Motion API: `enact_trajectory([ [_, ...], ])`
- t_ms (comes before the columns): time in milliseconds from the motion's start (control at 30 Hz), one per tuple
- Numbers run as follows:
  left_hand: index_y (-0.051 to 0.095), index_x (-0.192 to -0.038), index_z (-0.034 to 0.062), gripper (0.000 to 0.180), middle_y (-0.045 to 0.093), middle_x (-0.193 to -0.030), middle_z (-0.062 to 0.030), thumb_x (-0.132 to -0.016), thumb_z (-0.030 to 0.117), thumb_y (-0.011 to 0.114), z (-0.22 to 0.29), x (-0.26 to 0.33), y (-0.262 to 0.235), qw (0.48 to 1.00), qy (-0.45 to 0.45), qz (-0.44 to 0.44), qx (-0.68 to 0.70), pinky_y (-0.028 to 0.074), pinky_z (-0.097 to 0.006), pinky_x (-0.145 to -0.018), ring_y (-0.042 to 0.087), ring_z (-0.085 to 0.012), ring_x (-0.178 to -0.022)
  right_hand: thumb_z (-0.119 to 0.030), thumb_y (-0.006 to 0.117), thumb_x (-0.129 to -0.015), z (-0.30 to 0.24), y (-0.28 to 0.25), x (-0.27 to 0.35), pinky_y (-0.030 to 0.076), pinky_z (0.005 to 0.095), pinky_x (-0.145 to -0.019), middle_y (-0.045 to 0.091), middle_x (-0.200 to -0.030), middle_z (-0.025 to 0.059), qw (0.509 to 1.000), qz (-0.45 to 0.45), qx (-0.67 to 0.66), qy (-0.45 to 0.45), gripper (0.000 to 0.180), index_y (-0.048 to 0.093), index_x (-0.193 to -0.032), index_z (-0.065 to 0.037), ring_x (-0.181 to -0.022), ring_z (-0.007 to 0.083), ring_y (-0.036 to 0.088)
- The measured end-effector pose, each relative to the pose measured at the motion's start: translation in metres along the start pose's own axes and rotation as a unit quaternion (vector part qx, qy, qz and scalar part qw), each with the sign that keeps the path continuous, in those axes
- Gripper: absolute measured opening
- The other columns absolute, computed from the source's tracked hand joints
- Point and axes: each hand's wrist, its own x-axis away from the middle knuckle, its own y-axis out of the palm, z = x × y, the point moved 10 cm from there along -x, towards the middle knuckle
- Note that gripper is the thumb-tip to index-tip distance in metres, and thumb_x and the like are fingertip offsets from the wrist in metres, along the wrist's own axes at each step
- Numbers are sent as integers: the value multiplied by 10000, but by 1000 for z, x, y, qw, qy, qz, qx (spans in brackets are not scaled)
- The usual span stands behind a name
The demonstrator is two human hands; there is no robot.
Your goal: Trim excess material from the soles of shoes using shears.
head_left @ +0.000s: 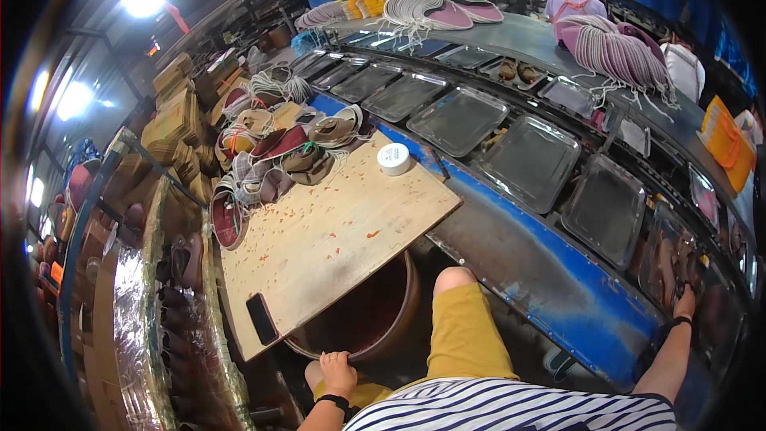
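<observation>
My left hand (pixel 338 373) lies on my left knee with its fingers laid over it, holding nothing, close to the rim of a round brown bin (pixel 411 295). Far out to the right, my right hand (pixel 684 302) reaches down to a metal tray (pixel 653 231) on the conveyor line. A pair of brownish shoes (pixel 667 267) lies in that tray, and the hand is at their near end. Its fingers are small and partly hidden, so their grip cannot be made out.
A wooden board (pixel 343 231) bears a phone (pixel 261 318), a white round tub (pixel 393 159) and a heap of shoe uppers (pixel 279 144). Metal trays (pixel 531 161) run behind a blue edge (pixel 550 271). Bundled soles (pixel 614 52) lie beyond; co-workers (pixel 576 0) sit farther back. Shoe racks (pixel 183 303) stand left.
</observation>
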Motion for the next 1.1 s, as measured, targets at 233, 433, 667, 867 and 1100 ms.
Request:
enact_trajectory([
  [233,668,-1008,91,317,625,-1005,-116,-693,76,635,-4,-4,12,1000,9,-24,5,295,-496,-1111,538,-309,-1078,95,538,-884,9,4,-34,461,384,-972,579,-1268,170,984,131,-92,-72,415,510,-1287,4,-1173,282,580],
  [433,665,-1017,91,321,630,-1018,-118,-698,74,641,-1,-7,21,999,15,-26,28,296,-498,-1109,536,-308,-1090,-28,501,-952,67,20,-72,447,387,-992,601,-1275,198,990,80,-103,51,338,509,-1285,28,-1208,327,560],
  [667,663,-1020,85,324,626,-1037,-129,-698,64,628,-4,-1,9,1000,0,-25,-1,285,-502,-1118,530,-313,-1103,-167,477,-995,19,5,-28,412,388,-1012,589,-1307,180,986,158,-40,20,423,458,-1365,37,-1232,324,539],
  [867,667,-1019,87,322,626,-1035,-130,-700,71,629,-5,-2,13,999,-13,-37,-4,281,-501,-1120,530,-317,-1107,-278,351,-1028,26,40,-76,431,372,-941,623,-1241,162,940,4,-331,76,446,519,-1315,18,-1097,330,586],
  [1100,672,-1013,95,313,632,-1032,-126,-701,97,648,-1,-3,11,999,-4,-36,-8,285,-495,-1120,534,-309,-1106,-42,538,-904,-48,-17,-54,461,464,-840,646,-1023,249,983,145,-75,-77,167,582,-1055,11,-996,422,599],
])
